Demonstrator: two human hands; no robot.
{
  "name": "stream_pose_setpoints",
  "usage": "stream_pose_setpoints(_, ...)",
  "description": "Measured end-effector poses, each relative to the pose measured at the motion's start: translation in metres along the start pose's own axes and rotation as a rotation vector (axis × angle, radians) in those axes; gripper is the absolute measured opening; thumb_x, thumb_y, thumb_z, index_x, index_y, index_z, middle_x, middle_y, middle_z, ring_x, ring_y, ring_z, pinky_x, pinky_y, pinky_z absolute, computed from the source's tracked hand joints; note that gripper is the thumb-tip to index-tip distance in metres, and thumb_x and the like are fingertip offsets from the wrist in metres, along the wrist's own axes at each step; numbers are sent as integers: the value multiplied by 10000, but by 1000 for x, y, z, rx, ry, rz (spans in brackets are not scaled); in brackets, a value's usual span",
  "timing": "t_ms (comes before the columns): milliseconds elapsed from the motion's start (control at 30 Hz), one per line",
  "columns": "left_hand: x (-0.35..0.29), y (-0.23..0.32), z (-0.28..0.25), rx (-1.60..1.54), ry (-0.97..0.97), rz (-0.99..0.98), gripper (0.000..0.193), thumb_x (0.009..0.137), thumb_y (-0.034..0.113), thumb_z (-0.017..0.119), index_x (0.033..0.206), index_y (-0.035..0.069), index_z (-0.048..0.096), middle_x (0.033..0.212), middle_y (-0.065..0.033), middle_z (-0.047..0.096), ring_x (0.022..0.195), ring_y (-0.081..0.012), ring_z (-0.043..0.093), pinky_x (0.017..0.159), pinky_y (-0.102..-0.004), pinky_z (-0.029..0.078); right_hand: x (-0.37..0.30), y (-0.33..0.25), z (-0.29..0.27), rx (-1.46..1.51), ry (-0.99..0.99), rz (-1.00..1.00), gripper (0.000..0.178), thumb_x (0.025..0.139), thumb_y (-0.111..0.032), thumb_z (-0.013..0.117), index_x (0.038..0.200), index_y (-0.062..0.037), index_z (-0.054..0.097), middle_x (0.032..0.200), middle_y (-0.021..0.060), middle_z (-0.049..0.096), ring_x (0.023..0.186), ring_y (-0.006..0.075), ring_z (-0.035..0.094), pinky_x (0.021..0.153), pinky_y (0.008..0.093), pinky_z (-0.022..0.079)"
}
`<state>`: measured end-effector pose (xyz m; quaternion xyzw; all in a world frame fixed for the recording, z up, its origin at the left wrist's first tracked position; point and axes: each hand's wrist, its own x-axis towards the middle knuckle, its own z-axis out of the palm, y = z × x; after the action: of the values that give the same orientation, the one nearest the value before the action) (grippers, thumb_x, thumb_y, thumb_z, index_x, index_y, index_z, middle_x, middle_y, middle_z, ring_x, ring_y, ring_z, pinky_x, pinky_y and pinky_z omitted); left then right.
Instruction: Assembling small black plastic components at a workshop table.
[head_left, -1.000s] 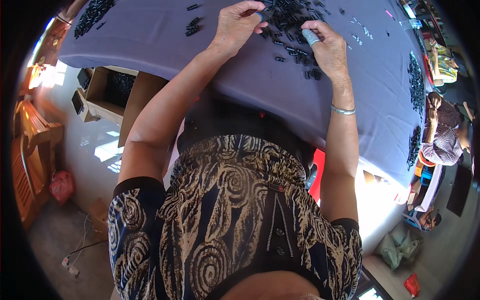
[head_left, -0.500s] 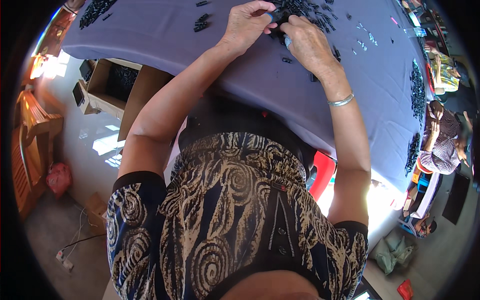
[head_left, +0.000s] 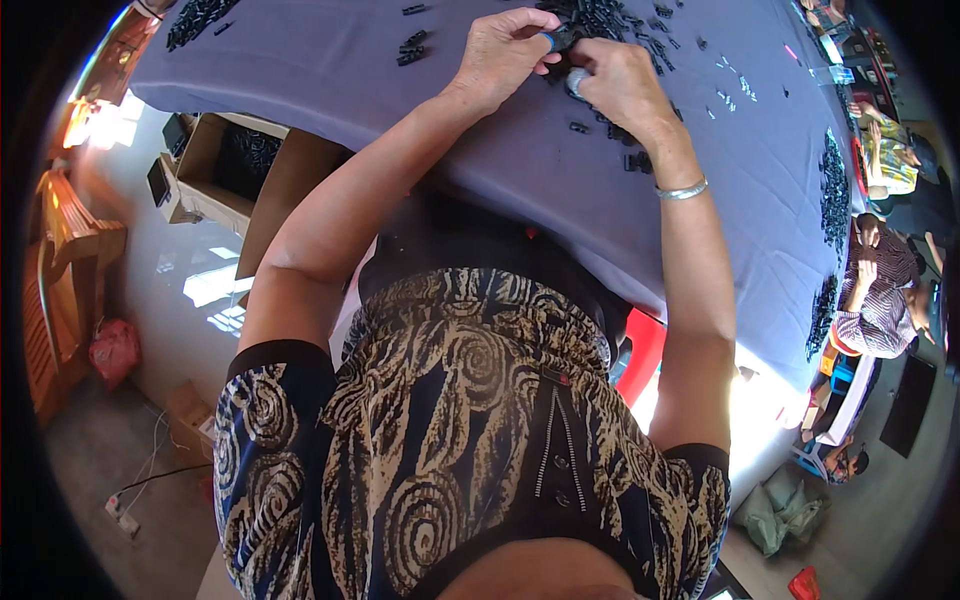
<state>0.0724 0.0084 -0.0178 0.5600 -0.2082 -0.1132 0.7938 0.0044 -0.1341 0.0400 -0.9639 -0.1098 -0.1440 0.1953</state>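
Observation:
My left hand [head_left: 500, 58] is closed in a pinch on a small black plastic part [head_left: 563, 37], with a blue band showing at the thumb. Just beside it, my right hand [head_left: 622, 88] has its fingers curled together, and what they hold is hidden from view. A grey wrapping or ring shows on one of its fingers, and a bracelet [head_left: 682, 191] circles the wrist. Right behind both hands spreads a pile of small black parts [head_left: 605, 18]. A few loose black parts [head_left: 637, 162] lie beside my right wrist, and others [head_left: 411, 48] lie left of my left hand.
A grey-purple cloth [head_left: 320, 60] covers the table. More black parts pile up at the far left [head_left: 197, 22] and along the right edge [head_left: 833, 190]. Small pale pieces [head_left: 735, 85] lie rightward. An open cardboard box [head_left: 215, 165] stands left, below the table. Other people [head_left: 880, 285] sit at right.
Both hands have shifted slightly, the right one downward and right. The black part now shows between my left fingers. More loose parts are visible by my right wrist.

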Motion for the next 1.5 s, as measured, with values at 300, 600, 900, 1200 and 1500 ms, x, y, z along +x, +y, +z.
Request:
stream_pose_setpoints(300,-15,18,11,30,-140,-23,257,795,-28,519,1030,-3,623,910,-68,633,734,-136,639,609,-226,505,-22,20,-4,1233,196,367,101,830,20,545,911,7,603,796,75,582,611,85,470,523,230,382)
stream_pose_setpoints(600,-19,23,18,60,-209,-72,283,802,-61,503,1056,-1,611,972,-71,616,757,-143,613,673,-241,511,-24,21,4,1361,235,227,82,846,-4,537,916,-8,580,775,35,545,648,88,477,555,252,393)
stream_pose_setpoints(900,-21,21,17,48,-234,-58,279,801,-65,498,1049,-6,611,964,-67,615,752,-144,606,681,-245,513,-27,21,5,1303,215,234,144,845,1,537,963,5,618,768,19,541,654,85,475,570,250,410)
stream_pose_setpoints(1200,-23,24,19,89,-225,-73,279,798,-56,496,1047,-8,612,945,-70,617,731,-136,599,703,-246,506,-27,18,3,1252,238,236,136,852,-11,546,964,-10,624,798,16,571,661,82,501,596,234,438)
stream_pose_setpoints(1500,-25,25,21,173,-203,-50,281,802,-47,499,1058,-13,608,944,-63,619,733,-124,602,699,-237,506,-29,23,-1,1063,183,245,139,832,-11,599,968,-20,626,809,11,581,665,70,516,601,203,448)
